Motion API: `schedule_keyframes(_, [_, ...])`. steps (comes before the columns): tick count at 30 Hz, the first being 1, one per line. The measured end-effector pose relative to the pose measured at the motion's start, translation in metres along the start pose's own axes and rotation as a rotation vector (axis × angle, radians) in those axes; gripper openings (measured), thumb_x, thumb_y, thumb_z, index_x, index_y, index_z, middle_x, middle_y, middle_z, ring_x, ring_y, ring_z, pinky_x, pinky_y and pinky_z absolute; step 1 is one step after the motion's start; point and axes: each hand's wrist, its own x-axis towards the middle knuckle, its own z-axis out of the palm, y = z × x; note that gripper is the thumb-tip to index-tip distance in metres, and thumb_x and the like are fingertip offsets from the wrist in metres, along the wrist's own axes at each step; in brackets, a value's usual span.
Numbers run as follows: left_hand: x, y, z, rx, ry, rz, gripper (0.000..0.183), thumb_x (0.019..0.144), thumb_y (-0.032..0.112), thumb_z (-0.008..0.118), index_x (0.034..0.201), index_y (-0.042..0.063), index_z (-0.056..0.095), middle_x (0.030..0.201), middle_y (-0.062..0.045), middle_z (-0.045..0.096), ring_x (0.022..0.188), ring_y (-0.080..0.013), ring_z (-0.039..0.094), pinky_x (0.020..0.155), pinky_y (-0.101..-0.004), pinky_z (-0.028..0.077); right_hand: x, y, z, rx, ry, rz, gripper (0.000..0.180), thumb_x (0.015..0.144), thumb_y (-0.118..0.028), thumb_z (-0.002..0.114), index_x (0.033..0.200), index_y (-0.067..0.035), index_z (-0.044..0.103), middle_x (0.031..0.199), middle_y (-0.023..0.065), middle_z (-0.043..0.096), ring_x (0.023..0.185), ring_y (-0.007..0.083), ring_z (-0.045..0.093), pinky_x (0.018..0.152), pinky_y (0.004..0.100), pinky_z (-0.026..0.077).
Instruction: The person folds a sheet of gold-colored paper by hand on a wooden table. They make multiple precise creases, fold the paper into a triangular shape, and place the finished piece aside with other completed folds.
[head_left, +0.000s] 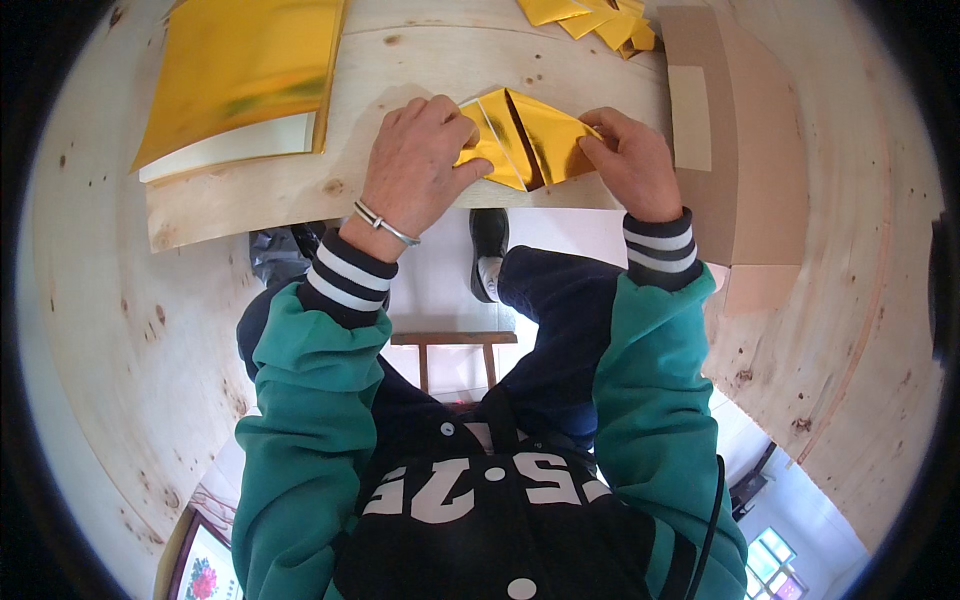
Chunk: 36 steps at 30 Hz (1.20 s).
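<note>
A partly folded piece of gold foil paper (551, 139) lies between my hands near the table's front edge, with a dark gap or crease across its middle and a thin white line beside it. My left hand (424, 154) pinches its left end between thumb and fingers; a metal bangle is on that wrist. At the right end, my right hand (630, 157) holds the corner between thumb and forefinger. A stack of flat gold foil sheets (244, 67) lies at the upper left, a white underside showing at its front. Several folded gold pieces (600, 22) are heaped at the top.
A brown cardboard box (769, 165) stands right of my right hand. The wooden table (225, 217) has its front edge just below my hands. Under it are a dark plastic bag (277, 255) and a wooden stool or rail (454, 338) between my legs.
</note>
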Motion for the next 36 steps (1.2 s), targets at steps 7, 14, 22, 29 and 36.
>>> schedule_keyframes(7, [-0.001,0.009,0.004,-0.015,-0.001,0.008,0.025,0.075,0.018,0.079,0.092,0.005,0.066,0.098,-0.01,0.059,0.094,-0.0301,0.056,0.084,-0.04,0.045,0.005,0.005,0.006,0.028,0.021,-0.001,0.024,0.087,-0.017,0.064,0.104,-0.001,0.07,0.093,0.0213,0.072,0.085,0.0366,0.07,0.078,0.041,0.056])
schedule_keyframes(14, [0.003,0.009,0.006,-0.056,0.043,0.013,0.017,0.081,0.012,0.073,0.094,0.004,0.065,0.096,-0.011,0.06,0.092,-0.0302,0.058,0.08,-0.0401,0.047,0.005,0.001,0.007,0.036,0.059,0.01,0.022,0.086,-0.016,0.065,0.102,-0.002,0.07,0.092,0.0199,0.071,0.085,0.0366,0.07,0.077,0.0402,0.055])
schedule_keyframes(22, [0.015,0.001,-0.039,-0.37,0.271,-0.134,0.022,0.089,0.008,0.065,0.111,0.006,0.067,0.106,-0.012,0.065,0.091,-0.0259,0.064,0.086,-0.0309,0.05,-0.015,-0.019,-0.016,0.02,0.183,-0.184,0.009,0.085,-0.008,0.065,0.093,-0.003,0.066,0.086,0.0171,0.068,0.081,0.0369,0.065,0.071,0.0434,0.051])
schedule_keyframes(29, [0.007,0.011,-0.047,-0.308,0.042,0.097,0.035,0.078,0.002,0.074,0.112,0.008,0.069,0.115,-0.011,0.062,0.103,-0.0274,0.062,0.09,-0.0334,0.051,-0.048,-0.033,-0.009,-0.229,0.405,-0.432,0.015,0.076,0.0,0.068,0.09,-0.005,0.065,0.089,0.0105,0.066,0.081,0.0296,0.062,0.07,0.0387,0.049])
schedule_keyframes(36, [-0.008,0.023,-0.039,-0.3,-0.096,0.198,0.042,0.064,0.019,0.086,0.1,0.01,0.067,0.104,-0.008,0.065,0.093,-0.0287,0.062,0.081,-0.0364,0.05,-0.075,-0.034,0.009,-0.339,0.473,-0.517,0.017,0.074,0.0,0.071,0.09,-0.002,0.066,0.095,0.0109,0.069,0.089,0.0256,0.066,0.074,0.0347,0.05])
